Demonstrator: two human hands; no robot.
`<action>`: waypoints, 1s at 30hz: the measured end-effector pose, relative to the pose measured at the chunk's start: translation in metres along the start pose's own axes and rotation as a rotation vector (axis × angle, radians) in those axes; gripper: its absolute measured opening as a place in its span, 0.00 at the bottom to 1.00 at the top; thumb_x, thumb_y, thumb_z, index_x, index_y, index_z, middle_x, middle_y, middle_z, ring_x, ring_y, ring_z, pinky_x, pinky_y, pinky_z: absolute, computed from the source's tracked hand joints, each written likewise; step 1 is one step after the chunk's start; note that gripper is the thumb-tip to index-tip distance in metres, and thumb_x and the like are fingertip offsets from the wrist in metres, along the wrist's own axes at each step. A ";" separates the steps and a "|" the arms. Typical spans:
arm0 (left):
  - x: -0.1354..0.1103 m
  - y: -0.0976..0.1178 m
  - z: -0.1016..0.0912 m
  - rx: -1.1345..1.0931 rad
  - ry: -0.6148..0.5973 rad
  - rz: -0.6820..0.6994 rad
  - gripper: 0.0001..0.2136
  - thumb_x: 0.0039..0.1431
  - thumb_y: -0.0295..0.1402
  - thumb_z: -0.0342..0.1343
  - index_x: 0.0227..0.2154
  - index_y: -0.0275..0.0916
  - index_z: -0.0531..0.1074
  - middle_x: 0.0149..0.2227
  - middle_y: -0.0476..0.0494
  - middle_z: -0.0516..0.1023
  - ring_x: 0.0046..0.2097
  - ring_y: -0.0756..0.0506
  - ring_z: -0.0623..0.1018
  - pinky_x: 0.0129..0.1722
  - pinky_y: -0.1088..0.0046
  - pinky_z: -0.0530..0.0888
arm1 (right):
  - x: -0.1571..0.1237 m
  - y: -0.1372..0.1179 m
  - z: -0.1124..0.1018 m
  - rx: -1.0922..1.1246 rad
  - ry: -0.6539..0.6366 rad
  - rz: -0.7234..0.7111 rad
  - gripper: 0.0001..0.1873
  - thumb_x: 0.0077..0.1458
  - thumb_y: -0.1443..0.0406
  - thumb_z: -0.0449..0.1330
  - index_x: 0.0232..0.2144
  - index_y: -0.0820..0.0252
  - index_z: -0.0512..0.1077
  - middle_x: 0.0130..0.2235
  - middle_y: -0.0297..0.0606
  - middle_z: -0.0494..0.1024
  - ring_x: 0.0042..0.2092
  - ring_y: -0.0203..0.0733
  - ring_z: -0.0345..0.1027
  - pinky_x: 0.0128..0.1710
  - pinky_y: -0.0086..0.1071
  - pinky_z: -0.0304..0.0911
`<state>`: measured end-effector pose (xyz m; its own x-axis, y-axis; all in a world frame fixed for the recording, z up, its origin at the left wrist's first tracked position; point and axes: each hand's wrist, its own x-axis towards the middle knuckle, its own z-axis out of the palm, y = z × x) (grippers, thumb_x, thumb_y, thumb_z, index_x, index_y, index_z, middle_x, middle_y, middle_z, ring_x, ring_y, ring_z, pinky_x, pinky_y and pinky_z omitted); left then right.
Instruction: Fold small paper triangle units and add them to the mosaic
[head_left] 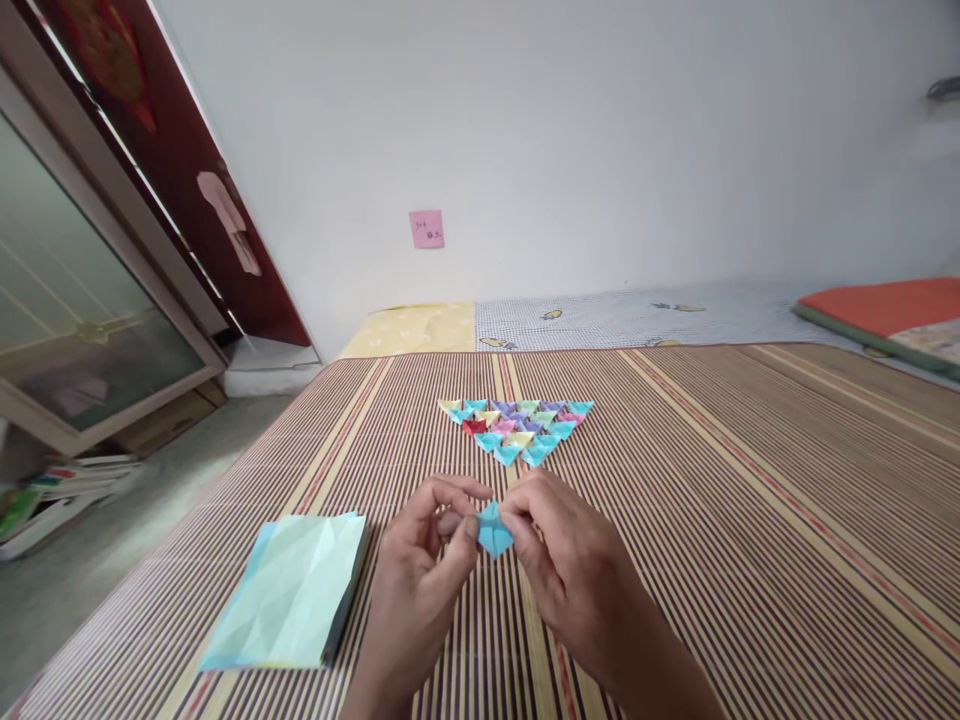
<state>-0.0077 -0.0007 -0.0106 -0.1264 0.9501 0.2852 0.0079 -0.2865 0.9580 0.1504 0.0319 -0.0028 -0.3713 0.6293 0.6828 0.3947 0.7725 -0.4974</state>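
A small folded blue paper piece (494,533) is pinched between both hands above the striped mat (750,520). My left hand (420,575) grips its left side with thumb and fingers. On its right side my right hand (562,560) closes its fingertips. Just beyond the hands lies a triangle of several folded paper pieces (517,428) in blue, pink, yellow, purple and red, flat on the mat. A stack of square pale blue-green paper sheets (289,592) lies to the left of my left hand.
The mat's left edge drops to a grey floor with books (52,490). A patterned sheet (637,318) and an orange cushion (885,310) lie at the far side by the white wall, which bears a pink note (426,229). A glass-fronted cabinet (75,300) stands at left.
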 end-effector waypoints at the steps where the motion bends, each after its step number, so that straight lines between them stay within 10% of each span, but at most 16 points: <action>1: 0.000 0.000 0.000 -0.002 0.007 -0.003 0.07 0.66 0.35 0.59 0.33 0.41 0.71 0.49 0.43 0.77 0.36 0.50 0.77 0.35 0.74 0.73 | 0.000 0.001 0.000 0.008 0.008 0.002 0.12 0.68 0.74 0.49 0.32 0.59 0.64 0.32 0.36 0.68 0.34 0.39 0.64 0.33 0.33 0.59; 30: 0.005 -0.007 0.014 -0.484 0.186 -0.329 0.14 0.57 0.39 0.68 0.42 0.37 0.77 0.33 0.46 0.79 0.37 0.47 0.80 0.40 0.70 0.80 | 0.001 0.009 0.017 0.139 0.161 -0.019 0.11 0.68 0.75 0.48 0.37 0.59 0.66 0.37 0.38 0.71 0.38 0.40 0.68 0.36 0.34 0.65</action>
<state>0.0058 0.0079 -0.0159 -0.2167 0.9733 -0.0752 -0.5067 -0.0463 0.8609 0.1397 0.0412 -0.0156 -0.2341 0.6014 0.7639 0.2648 0.7955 -0.5451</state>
